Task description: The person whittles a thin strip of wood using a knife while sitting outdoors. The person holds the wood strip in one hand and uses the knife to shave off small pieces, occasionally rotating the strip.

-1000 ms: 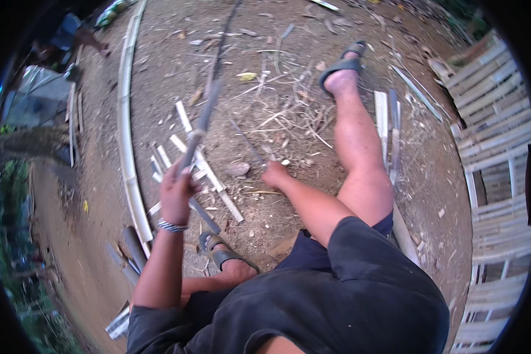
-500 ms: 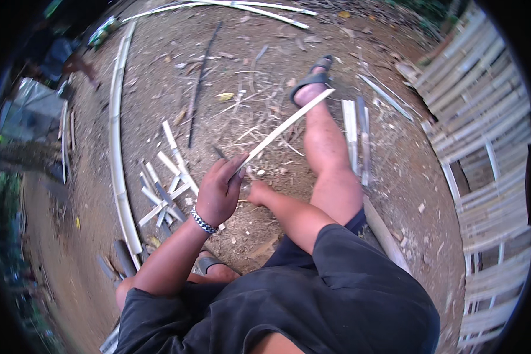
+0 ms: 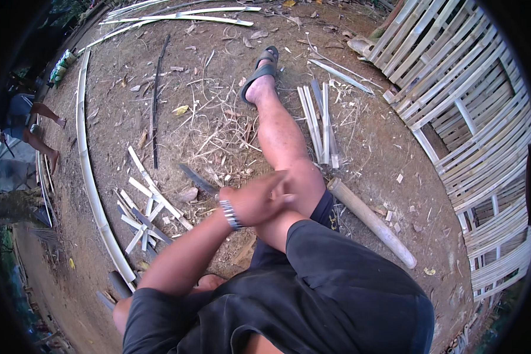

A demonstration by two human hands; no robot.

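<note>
My left hand, with a braided bracelet at its wrist, crosses over my right forearm in front of my bent knee. Its fingers are slightly blurred, partly spread, and no strip shows in them. Behind it my right hand is hidden. From there a knife's dark blade sticks out to the far left, held by that hand. Just beyond my knee, a bundle of split bamboo strips lies on the ground. Left of the knife, shorter bamboo pieces lie crossed in a loose heap.
A round pole lies right of my thigh. Bamboo lattice panels stand along the right. One long split bamboo curves down the left. Shavings cover the ground around my sandalled foot. Another person's legs show far left.
The pale strip has left my left hand, which swung right across my right forearm. One more pale strip seems to lie in the bundle. The whole view has shifted.
</note>
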